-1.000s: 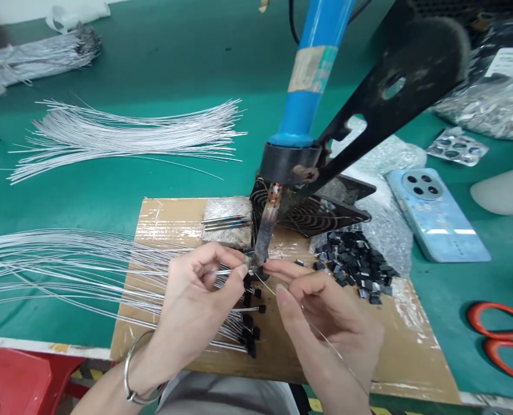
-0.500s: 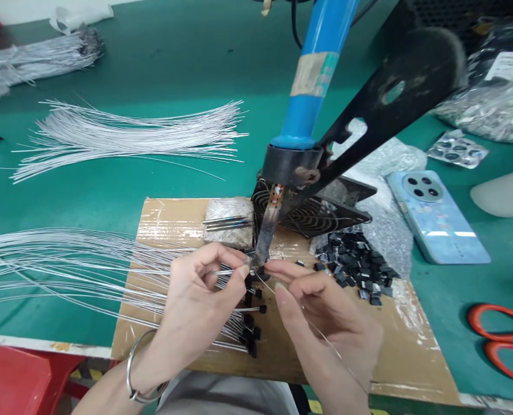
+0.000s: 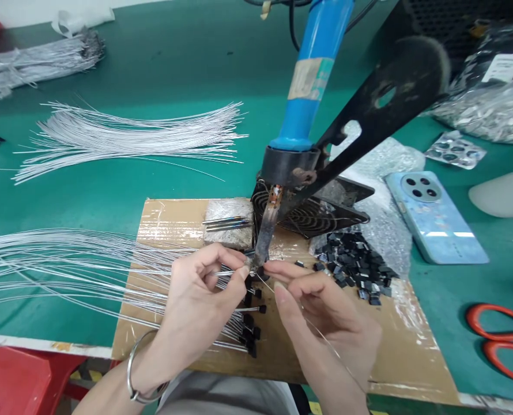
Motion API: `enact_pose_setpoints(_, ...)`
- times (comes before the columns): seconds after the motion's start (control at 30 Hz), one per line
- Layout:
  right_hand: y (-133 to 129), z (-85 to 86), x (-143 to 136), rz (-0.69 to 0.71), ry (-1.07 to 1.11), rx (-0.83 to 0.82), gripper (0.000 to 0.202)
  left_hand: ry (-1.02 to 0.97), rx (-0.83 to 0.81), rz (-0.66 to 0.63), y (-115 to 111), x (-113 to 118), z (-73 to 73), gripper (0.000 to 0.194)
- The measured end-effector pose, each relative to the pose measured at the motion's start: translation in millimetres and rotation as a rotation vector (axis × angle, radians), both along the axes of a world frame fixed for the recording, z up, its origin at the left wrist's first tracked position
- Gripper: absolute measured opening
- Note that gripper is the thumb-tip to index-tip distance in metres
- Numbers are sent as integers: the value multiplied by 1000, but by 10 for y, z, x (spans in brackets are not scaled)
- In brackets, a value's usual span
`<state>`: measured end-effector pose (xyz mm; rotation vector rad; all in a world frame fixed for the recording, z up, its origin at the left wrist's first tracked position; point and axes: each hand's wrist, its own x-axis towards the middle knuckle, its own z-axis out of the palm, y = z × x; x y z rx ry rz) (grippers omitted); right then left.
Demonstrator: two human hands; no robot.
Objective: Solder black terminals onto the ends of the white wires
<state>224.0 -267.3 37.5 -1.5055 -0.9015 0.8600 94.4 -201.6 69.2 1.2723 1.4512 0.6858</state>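
Note:
A blue-handled soldering iron (image 3: 302, 109) is held tip-down in a black metal bracket (image 3: 369, 115). Just left of its tip, my left hand (image 3: 208, 288) pinches the end of a thin white wire between thumb and fingertips. My right hand (image 3: 321, 317) grips a strand of solder wire (image 3: 265, 282) that runs up to the tip and trails down across the palm. Its fingertips are close to the tip; the exact joint is too small and partly hidden. Below my left hand lie white wires with black ends (image 3: 250, 331).
A cardboard sheet (image 3: 403, 357) covers the work area. A fan (image 3: 312, 213) stands behind the iron, and small black pieces (image 3: 354, 262) are heaped to the right. Beyond are a phone (image 3: 438, 216) and red-handled scissors (image 3: 498, 343). A bundle of white wires (image 3: 131, 135) lies back left.
Both hands stay at the iron's tip in almost the same pose. The view has shifted very slightly; nothing is let go or picked up.

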Motion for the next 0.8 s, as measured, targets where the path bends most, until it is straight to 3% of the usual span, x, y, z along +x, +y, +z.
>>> enact_pose_setpoints(0.8,4,-1,-12,4,-12,11,20,-33,4,-27,-10,-9,-25,10)
